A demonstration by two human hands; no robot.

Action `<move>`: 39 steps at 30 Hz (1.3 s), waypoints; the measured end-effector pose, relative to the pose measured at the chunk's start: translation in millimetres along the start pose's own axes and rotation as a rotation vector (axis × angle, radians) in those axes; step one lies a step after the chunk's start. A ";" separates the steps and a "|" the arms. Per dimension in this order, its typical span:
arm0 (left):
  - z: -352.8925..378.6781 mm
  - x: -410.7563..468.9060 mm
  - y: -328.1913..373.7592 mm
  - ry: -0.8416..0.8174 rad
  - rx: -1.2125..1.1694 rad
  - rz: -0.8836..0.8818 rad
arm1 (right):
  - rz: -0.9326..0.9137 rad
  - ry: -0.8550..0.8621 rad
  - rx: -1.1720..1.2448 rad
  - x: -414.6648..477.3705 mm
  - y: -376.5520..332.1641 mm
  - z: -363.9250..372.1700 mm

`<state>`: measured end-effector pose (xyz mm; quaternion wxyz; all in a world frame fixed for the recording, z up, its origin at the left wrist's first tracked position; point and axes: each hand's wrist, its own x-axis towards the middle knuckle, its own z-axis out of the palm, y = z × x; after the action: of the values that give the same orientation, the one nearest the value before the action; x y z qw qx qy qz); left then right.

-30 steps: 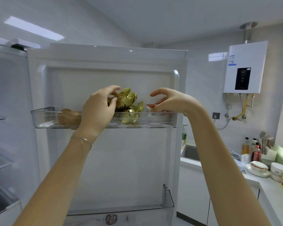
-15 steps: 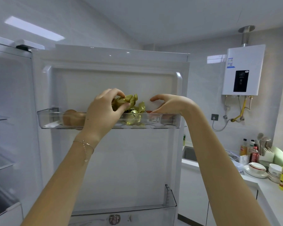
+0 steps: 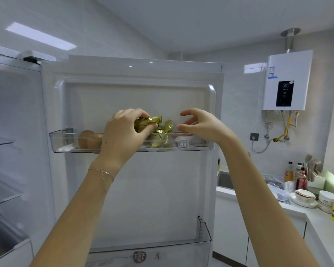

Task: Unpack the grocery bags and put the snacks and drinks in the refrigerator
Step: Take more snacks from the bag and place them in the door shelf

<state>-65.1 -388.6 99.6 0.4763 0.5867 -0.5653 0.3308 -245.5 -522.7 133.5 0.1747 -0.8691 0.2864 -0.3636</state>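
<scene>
The refrigerator door stands open in front of me with a clear upper door shelf. My left hand pinches a gold foil-wrapped snack just above that shelf. A second gold-wrapped snack sits in the shelf beside it. To its right stands a small white cup with a dark red lid. My right hand hovers over the cup with loosely curved fingers, holding nothing. Brown rounded items lie at the shelf's left end.
A lower door shelf holds an item with a round dark label. Glass fridge shelves show at the left. At the right are a sink, a counter with bottles and bowls, and a wall water heater.
My right hand has let go of the white cup, which now stands in the shelf, and lifted above it. My left hand has closed its fingers on the gold-wrapped snack.
</scene>
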 end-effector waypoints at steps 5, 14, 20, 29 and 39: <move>-0.1 4.2 7.1 0.027 0.105 -0.021 | 0.006 0.141 0.031 -10.7 1.5 2.9; 6.6 12.7 -1.9 -0.014 0.006 -0.109 | 0.000 0.187 -0.062 -17.5 1.4 9.5; 3.8 9.1 3.4 0.026 0.033 -0.150 | -0.003 0.230 -0.055 -22.9 -1.8 10.6; -10.2 -8.1 -2.1 0.041 -0.072 -0.031 | -0.037 0.304 -0.062 -32.4 -12.7 16.2; -8.6 -12.2 14.7 0.016 0.004 0.056 | -0.158 0.455 -0.041 -54.2 -9.6 18.1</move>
<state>-80.0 -375.0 93.8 0.4700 0.5688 -0.5772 0.3497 -259.7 -479.7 97.4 0.0589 -0.7880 0.2567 -0.5565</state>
